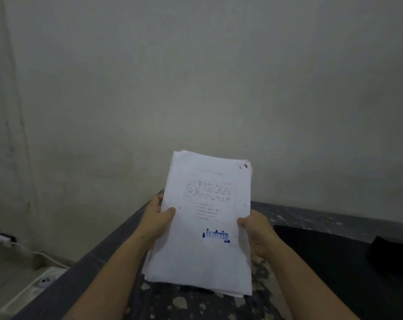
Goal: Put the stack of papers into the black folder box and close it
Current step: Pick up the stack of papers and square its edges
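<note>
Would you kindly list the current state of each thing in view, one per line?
stack of papers: held up above the table, tilted, edges slightly uneven, top sheet stamped in blue.
left hand: gripping the stack's left edge.
right hand: gripping the stack's right edge.
black folder box: lying on the table at right; open or closed unclear.
table: mottled.

Both hands, the left hand (157, 219) and the right hand (257, 229), are full, clamped on the side edges of the stack of papers (205, 225), which is lifted and blocks the middle of the tabletop (195, 306) from sight. To the right, the black folder box (322, 255) lies on the tabletop with open air above it. The wall (219, 88) closes off the far side, and the speckled surface near the front lies bare.
</note>
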